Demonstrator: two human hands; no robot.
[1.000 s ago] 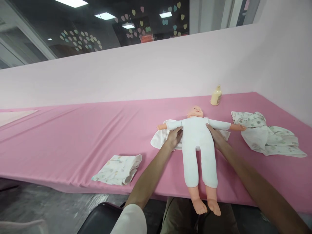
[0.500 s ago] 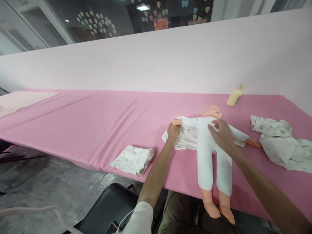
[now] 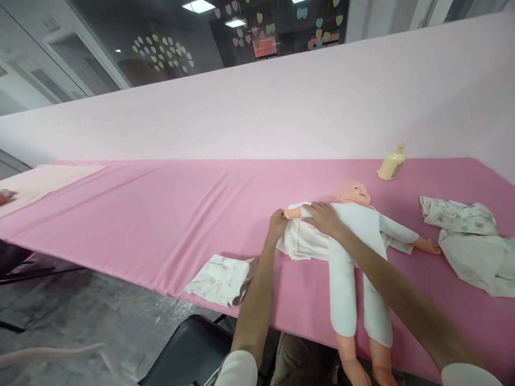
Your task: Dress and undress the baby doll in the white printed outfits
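Note:
A baby doll (image 3: 341, 262) with a white cloth body lies on its back on the pink table cover (image 3: 161, 214), its feet past the front edge. Under it is spread a white baby shirt (image 3: 302, 241). My left hand (image 3: 277, 224) is closed around the hand of the doll's arm that points left. On that same arm's upper part lies my right hand (image 3: 324, 217), palm down with the fingers stretched. The doll's other arm (image 3: 402, 231) reaches out to the right, with white cloth beneath it.
Folded printed cloth (image 3: 221, 279) lies near the front edge on the left. Further right are more folded baby clothes (image 3: 475, 241). A pale yellow pump bottle (image 3: 391, 163) stands by the white wall (image 3: 241, 118). Below is a black chair (image 3: 193, 348).
My right hand has moved left from the doll's chest onto its upper arm. My left hand still grips the doll's hand. The camera view has shifted slightly.

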